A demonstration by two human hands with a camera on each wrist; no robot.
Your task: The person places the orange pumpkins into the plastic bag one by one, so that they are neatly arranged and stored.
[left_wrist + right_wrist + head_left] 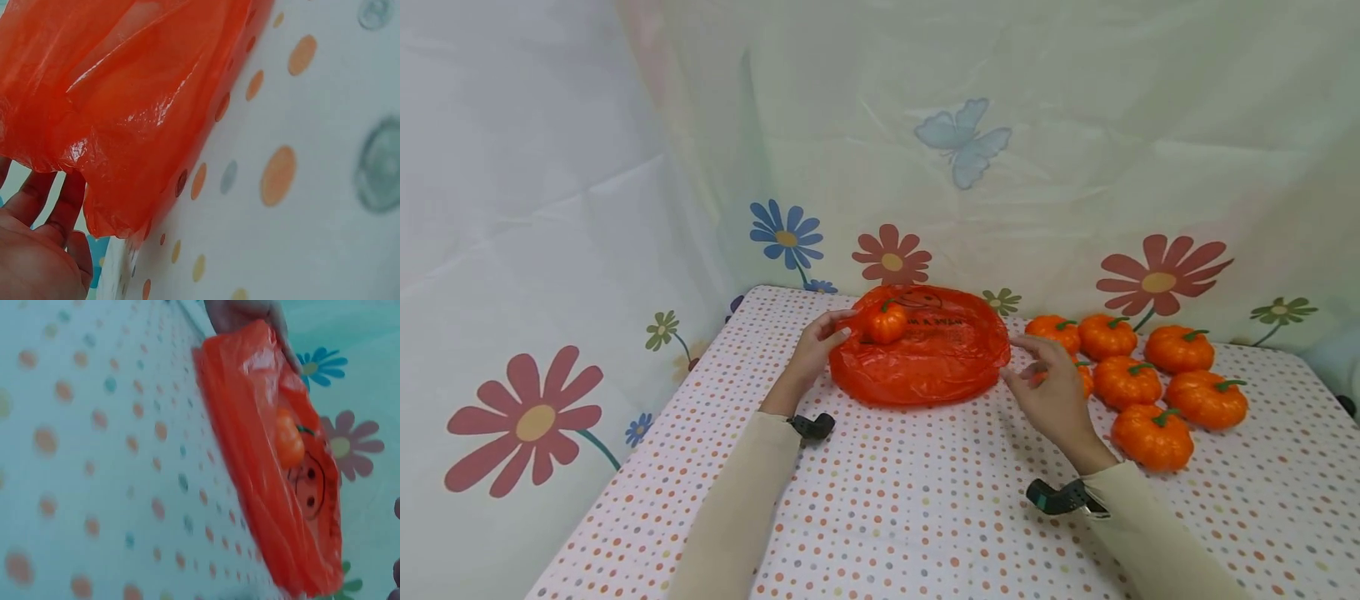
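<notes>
A red plastic bag [917, 375] with black print lies on the table, its mouth spread wide. One small orange pumpkin [887, 323] with a green stem sits inside, toward the left. My left hand [815, 350] is at the bag's left edge, and its extended fingers [65, 200] touch the plastic from outside. My right hand [1054, 396] is beside the bag's right edge with fingers spread and nothing held. Only its fingertips show at the border of the right wrist view, apart from the bag. Part of a pumpkin is hidden behind that hand.
Several more orange pumpkins [1127, 383] stand grouped on the right of the dotted tablecloth [895, 500]. Behind the table hangs a pale curtain [1052, 217] printed with flowers and a butterfly.
</notes>
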